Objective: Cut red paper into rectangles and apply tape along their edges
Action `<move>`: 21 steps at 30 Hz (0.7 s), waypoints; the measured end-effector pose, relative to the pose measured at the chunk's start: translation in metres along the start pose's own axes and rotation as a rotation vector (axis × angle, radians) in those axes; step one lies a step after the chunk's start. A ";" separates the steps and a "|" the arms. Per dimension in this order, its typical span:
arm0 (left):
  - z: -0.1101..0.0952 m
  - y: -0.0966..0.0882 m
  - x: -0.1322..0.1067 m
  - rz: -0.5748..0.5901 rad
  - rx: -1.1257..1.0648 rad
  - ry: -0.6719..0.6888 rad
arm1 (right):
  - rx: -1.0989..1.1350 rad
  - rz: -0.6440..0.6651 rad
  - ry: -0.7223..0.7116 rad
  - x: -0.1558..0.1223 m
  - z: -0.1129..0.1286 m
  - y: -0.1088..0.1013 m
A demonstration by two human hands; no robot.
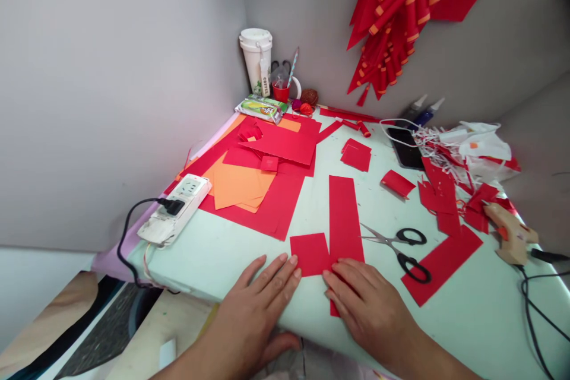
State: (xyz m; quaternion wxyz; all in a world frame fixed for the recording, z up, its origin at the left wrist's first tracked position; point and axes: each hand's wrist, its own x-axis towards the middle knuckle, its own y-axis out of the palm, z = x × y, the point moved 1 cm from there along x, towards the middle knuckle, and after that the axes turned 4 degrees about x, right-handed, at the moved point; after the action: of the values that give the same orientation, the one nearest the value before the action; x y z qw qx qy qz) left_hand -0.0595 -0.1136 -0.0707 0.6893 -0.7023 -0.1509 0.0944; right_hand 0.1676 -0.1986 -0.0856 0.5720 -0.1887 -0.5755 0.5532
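A small red paper square [310, 254] lies flat on the pale green table near its front edge. My left hand [262, 297] rests with straight fingers, its fingertips at the square's left side. My right hand [367, 303] lies flat, fingers stretched, over the lower part of a long red paper strip [345, 214]; its fingertips reach the square's lower right corner. The strip stands upright to the square's right and slightly touches or underlies it; I cannot tell which. Just right of the strip are open scissors [394, 243] with black handles, one handle over another red strip [440, 267].
Red sheets [285, 190] and orange sheets [238, 184] pile at left, beside a power strip [178, 211] with a plug. A glue gun [507, 228], red scraps [443, 196] and a phone [406, 148] sit at right. A white cup [257, 59] stands in the back corner.
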 end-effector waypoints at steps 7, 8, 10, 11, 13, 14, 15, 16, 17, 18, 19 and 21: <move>0.000 0.002 0.001 0.000 0.029 0.000 | -0.013 0.015 0.000 0.009 0.002 0.001; 0.000 0.002 0.001 0.002 0.028 0.001 | -0.018 0.018 -0.012 0.009 0.002 0.002; 0.000 0.003 0.000 0.006 0.023 0.002 | -0.036 0.017 -0.046 0.008 0.001 0.003; -0.001 0.004 -0.001 0.009 0.020 0.002 | -0.046 0.014 -0.061 0.007 0.001 0.004; -0.001 0.003 -0.003 0.014 0.010 0.003 | -0.055 -0.001 -0.076 0.005 0.001 0.003; 0.000 0.003 -0.004 0.015 0.004 0.000 | -0.053 -0.010 -0.076 0.005 0.001 0.002; 0.000 0.002 -0.005 0.013 -0.005 -0.003 | -0.051 -0.021 -0.074 0.004 0.001 0.001; 0.001 0.000 -0.005 0.011 -0.016 -0.005 | -0.050 -0.033 -0.071 0.004 0.001 0.001; 0.001 -0.001 -0.004 0.005 -0.028 -0.004 | -0.051 -0.044 -0.066 0.004 0.001 0.000; 0.001 -0.003 -0.001 -0.005 -0.040 0.002 | -0.053 -0.054 -0.064 0.005 0.001 0.000; 0.002 -0.006 0.002 -0.019 -0.050 0.008 | -0.057 -0.062 -0.062 0.005 0.001 0.001; 0.002 -0.009 0.014 -0.054 -0.063 0.020 | -0.064 -0.073 -0.057 0.007 0.002 0.004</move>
State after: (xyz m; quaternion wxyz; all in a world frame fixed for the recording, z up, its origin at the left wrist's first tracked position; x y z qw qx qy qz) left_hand -0.0480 -0.1073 -0.0610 0.6705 -0.7203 -0.1657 0.0640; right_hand 0.1627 -0.1925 -0.0851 0.5689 -0.1697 -0.6155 0.5183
